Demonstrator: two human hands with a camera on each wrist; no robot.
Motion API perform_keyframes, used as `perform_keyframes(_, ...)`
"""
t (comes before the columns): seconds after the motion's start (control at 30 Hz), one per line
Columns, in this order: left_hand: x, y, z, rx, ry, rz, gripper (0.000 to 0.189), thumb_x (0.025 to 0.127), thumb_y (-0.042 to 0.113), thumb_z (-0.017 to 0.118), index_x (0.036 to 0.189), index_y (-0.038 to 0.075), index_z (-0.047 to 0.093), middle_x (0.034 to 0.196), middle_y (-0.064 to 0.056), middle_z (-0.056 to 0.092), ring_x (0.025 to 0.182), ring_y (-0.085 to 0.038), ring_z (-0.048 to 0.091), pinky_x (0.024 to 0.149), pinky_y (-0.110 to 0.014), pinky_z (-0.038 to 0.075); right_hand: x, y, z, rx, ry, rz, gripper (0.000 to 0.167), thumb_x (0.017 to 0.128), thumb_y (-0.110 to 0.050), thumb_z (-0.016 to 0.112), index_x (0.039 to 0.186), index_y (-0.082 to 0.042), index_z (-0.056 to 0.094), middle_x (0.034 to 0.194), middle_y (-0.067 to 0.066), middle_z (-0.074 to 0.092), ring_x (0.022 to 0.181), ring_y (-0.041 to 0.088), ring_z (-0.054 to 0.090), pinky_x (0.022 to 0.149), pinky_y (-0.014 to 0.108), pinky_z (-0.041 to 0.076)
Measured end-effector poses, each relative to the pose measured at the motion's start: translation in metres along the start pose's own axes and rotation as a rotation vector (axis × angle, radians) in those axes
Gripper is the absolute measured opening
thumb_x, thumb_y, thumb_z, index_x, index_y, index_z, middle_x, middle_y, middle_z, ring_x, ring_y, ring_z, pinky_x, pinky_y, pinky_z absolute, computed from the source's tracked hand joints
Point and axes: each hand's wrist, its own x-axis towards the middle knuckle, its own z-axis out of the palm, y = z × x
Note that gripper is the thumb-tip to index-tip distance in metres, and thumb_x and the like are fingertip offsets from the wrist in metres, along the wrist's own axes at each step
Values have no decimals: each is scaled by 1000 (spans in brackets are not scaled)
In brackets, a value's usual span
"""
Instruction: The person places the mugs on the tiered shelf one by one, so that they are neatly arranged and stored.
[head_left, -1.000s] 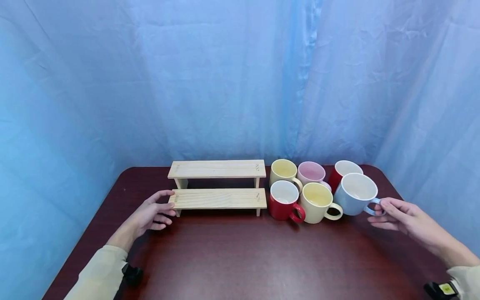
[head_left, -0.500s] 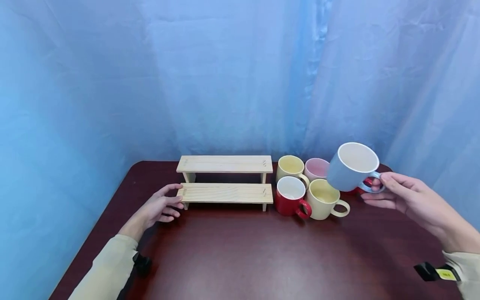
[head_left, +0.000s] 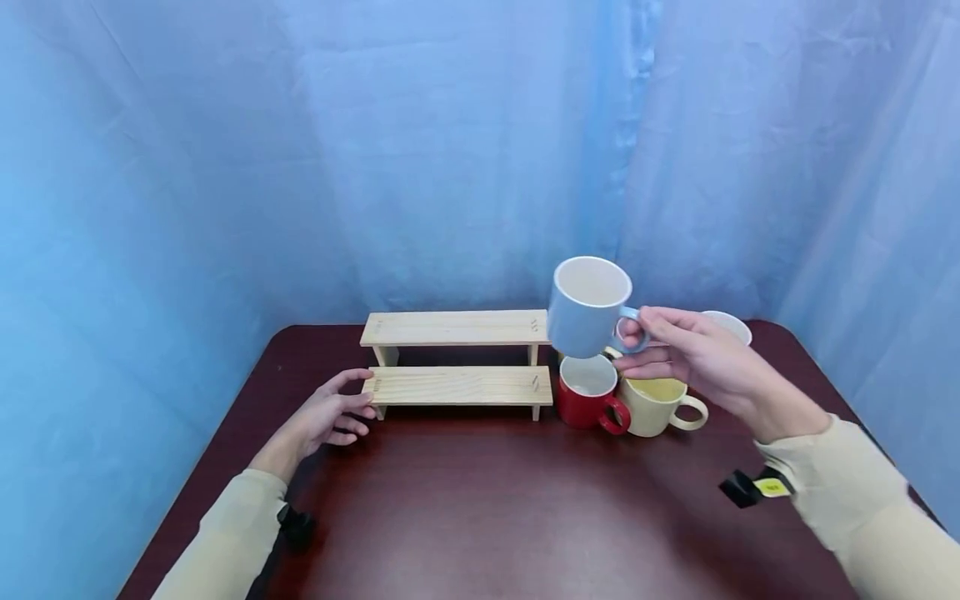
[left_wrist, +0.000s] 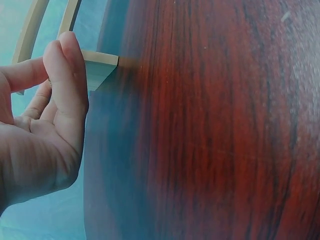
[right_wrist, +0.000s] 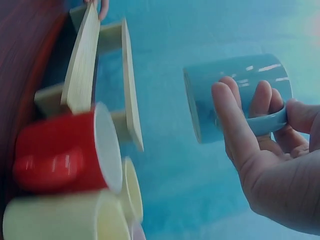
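My right hand (head_left: 693,354) holds a light blue mug (head_left: 585,321) by its handle, raised above the other mugs, its white inside showing. In the right wrist view that blue mug (right_wrist: 240,95) lies between the fingers and thumb. My left hand (head_left: 326,417) grips the left end of the lower board (head_left: 457,386) of a two-tier wooden stand, thumb and index finger at its end. The stand's upper board (head_left: 450,327) stands behind and higher. Just below the raised mug, a red mug (head_left: 588,400) sits by the stand's right end.
A pale yellow mug (head_left: 648,408) stands right of the red one. Another yellow mug (right_wrist: 131,192) and a pink mug (right_wrist: 137,231) are partly hidden behind. A white-rimmed mug (head_left: 729,325) shows past my right hand. Blue curtains (head_left: 450,167) hang behind the dark wooden table (head_left: 480,500).
My right hand has lifted the blue mug off the right side of the group and carried it left, toward the stand's right end. The left hand has stayed at the stand.
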Motion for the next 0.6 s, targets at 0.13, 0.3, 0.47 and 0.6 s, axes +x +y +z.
perform_keyframes(0.13,-2,2,-1,12,4,-4,56,101,27,62,151,27,37,98,-12,70,68,-22,68,58,-34,55,28,4,25,16,30,29,28,110,-23,46,114,-2,63,105,9,65,99,33,73,90,43,55)
perform_keyframes(0.3,-6,3,-4,15,6,-15,55,101,27,62,151,28,37,98,-12,68,67,-22,68,58,-35,56,66,10,56,13,3,37,27,109,-25,47,113,-1,59,109,14,63,98,32,72,92,46,55)
perform_keyframes(0.47,-10,1,-5,14,15,-26,54,101,26,61,150,28,38,98,-11,67,66,-21,66,58,-34,55,99,19,88,40,-24,41,30,110,-23,46,115,5,55,108,15,60,95,34,71,91,50,54)
perform_keyframes(0.6,-10,0,-5,19,12,-18,52,102,25,59,149,28,37,94,-9,62,61,-18,59,54,-30,51,124,27,112,50,-25,35,30,110,-24,46,115,4,56,105,13,61,93,32,71,90,48,56)
